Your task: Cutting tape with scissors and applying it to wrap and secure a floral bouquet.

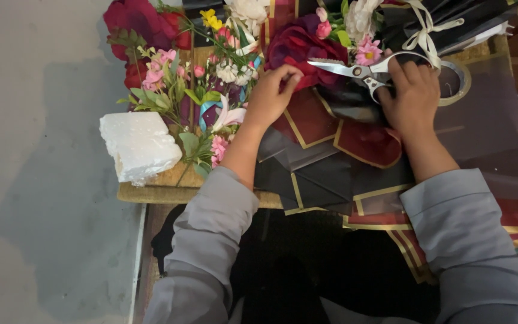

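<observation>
R hand [413,90] clamped on handles of metal scissors [355,69], fingers through/over the loops, blades parted & pointing left toward a big dark-red fabric rose [298,45]. L hand [273,93] fingers pinched together on lower edge of that rose, thumb side facing the blades; blade tips just beside L fingertips, can't tell if touching. Scissors sit over the rose & wrapping sheets, upper middle of view.

Under both hands: layered wrap sheets, dark red w/ gold border [310,120] and black w/ gold border [316,180], fanned out toward the person. Right of R hand: roll of clear tape [455,81], partly hidden by the hand. Above it, black wrapped bundle tied w/ cream ribbon [427,27].

Left of L hand: loose artificial flowers, pink blossoms [162,66], small white ones [235,72], yellow bits [211,19], green leaves, another red rose [133,21] at top left. White foam block [139,144] at left edge of the table [151,192], near the stems. Table top looks like woven mat, tan. Grey floor [37,150] to the left. Person wears grey long sleeves [211,240], both forearms reaching forward over the sheets.
</observation>
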